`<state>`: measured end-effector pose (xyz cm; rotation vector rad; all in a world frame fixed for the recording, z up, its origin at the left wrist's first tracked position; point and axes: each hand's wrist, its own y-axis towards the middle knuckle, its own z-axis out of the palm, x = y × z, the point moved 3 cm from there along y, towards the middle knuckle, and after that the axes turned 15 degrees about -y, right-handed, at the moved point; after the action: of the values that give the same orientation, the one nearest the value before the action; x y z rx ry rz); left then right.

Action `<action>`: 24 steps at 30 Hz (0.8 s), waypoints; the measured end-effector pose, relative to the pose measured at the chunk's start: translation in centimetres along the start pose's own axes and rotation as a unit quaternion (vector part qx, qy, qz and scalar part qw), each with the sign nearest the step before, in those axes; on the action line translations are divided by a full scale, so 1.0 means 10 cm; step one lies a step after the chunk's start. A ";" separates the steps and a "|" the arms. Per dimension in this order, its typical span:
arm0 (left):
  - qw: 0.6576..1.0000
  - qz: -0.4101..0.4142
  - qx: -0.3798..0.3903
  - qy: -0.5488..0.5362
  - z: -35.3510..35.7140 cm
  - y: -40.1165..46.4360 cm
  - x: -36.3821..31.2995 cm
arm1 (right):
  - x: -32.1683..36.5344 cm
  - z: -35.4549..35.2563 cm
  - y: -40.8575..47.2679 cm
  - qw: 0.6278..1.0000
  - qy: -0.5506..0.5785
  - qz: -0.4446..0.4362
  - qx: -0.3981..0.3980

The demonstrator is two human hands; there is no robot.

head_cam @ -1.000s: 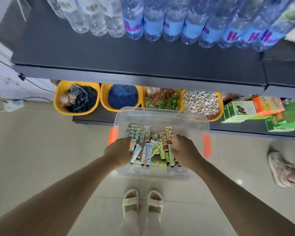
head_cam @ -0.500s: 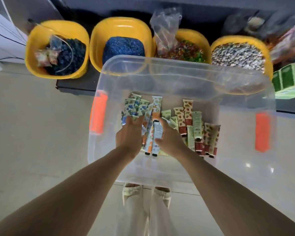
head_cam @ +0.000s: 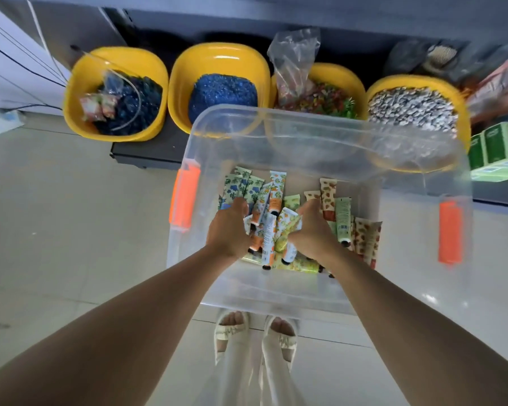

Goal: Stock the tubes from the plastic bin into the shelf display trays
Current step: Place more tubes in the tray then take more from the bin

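Observation:
A clear plastic bin (head_cam: 314, 294) with orange clips stands on the floor below me. Several small patterned tubes lie in it: blue-flowered ones (head_cam: 241, 186) at the left, strawberry ones (head_cam: 367, 235) at the right. Both my hands are inside the bin. My left hand (head_cam: 229, 230) and my right hand (head_cam: 311, 232) press in from either side on a bunch of orange and yellow tubes (head_cam: 269, 232) gathered between them, fingers curled round the bunch. The fingertips are hidden under the tubes.
Four yellow tubs (head_cam: 217, 58) of coloured pebbles sit on the low dark shelf behind the bin. Green boxes (head_cam: 499, 145) stand at the right on that shelf. A clear bag (head_cam: 294, 57) sticks up from the third tub. My sandalled feet (head_cam: 255, 332) are just behind the bin.
The view has dropped closer to the bin. My hands have moved from the bin's near side inward and drawn the middle tubes together into a bunch between them.

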<state>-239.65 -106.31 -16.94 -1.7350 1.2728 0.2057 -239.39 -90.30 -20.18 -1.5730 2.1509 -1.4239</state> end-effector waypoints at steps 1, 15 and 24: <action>1.000 0.000 -0.001 -0.015 -0.08 -0.04 -0.06 | 0.03 -0.13 -0.08 1.000 0.006 -0.004 -0.003; 0.974 0.128 -0.064 -0.174 -2.15 -1.24 -2.06 | 1.56 -2.44 -2.11 0.964 0.175 -0.179 -0.093; 0.927 0.256 -0.095 -0.256 -3.49 -2.34 -3.22 | 2.60 -3.58 -3.58 0.930 0.095 -0.282 -0.214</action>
<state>-247.81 -111.05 35.12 -1.3341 1.3050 1.0460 -247.32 -89.93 36.17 -2.4672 2.3497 -1.3330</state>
